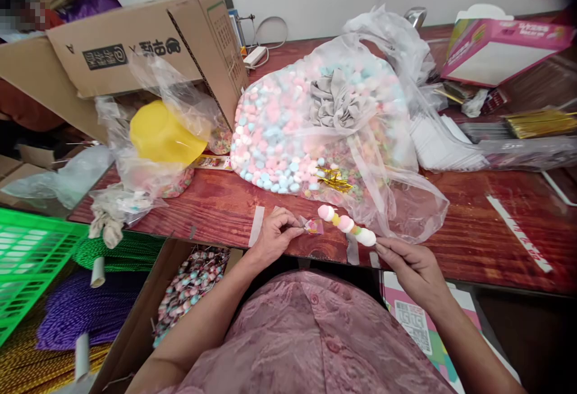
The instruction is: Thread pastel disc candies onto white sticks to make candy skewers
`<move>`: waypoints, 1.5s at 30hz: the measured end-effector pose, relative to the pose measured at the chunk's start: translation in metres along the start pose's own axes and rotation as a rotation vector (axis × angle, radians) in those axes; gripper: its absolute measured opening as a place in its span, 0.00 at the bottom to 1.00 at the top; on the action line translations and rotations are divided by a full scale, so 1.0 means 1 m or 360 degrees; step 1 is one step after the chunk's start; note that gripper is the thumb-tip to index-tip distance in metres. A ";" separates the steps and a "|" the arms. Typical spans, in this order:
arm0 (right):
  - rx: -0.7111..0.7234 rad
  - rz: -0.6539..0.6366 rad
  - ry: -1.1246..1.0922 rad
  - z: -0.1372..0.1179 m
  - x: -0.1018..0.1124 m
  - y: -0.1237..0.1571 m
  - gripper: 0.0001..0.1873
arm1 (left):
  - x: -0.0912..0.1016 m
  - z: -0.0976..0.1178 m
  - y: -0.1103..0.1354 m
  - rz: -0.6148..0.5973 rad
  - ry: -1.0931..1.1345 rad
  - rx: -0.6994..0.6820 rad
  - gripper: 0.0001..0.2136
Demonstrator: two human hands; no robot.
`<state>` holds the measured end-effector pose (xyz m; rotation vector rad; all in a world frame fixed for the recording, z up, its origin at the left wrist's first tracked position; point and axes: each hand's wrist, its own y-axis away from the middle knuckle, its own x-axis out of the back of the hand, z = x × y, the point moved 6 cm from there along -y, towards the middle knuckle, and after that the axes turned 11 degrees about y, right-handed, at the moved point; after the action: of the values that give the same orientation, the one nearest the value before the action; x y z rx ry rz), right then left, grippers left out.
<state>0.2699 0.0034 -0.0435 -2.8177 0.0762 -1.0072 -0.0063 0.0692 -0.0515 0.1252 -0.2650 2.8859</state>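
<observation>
My left hand is closed in a pinch on a small printed packet, pink and yellow in colour. A marshmallow skewer of pink, white and yellow pieces tilts up to the left from my right hand, which grips its lower end. The skewer's tip is close to the packet but apart from it. Behind both hands lies a large clear bag of marshmallows in pink, blue and white. A small bunch of gold twist ties and a crumpled grey cloth or glove rest on it.
Cardboard boxes and a yellow bowl-like piece in plastic stand at the left. A green basket and purple bundled strands are below. At the right are a pink carton and a white strip on the wooden table.
</observation>
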 end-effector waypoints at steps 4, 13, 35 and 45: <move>0.0260 -0.0074 0.0239 -0.005 0.005 0.008 0.14 | 0.001 -0.001 0.001 0.0015 -0.0006 -0.0006 0.04; 0.0787 -0.0024 0.1016 -0.021 0.017 0.011 0.15 | -0.003 0.002 0.004 -0.0080 -0.0052 -0.0134 0.03; 0.1087 0.0087 0.0784 -0.040 0.011 0.003 0.12 | -0.016 0.012 0.007 -0.0401 -0.0296 -0.0275 0.06; 0.0857 0.0176 0.0371 -0.035 0.004 0.001 0.09 | -0.021 0.021 0.011 -0.0621 -0.0634 -0.0259 0.06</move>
<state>0.2510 -0.0019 -0.0143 -2.1855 -0.0133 -1.1252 0.0129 0.0496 -0.0347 0.6480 -0.4839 2.4203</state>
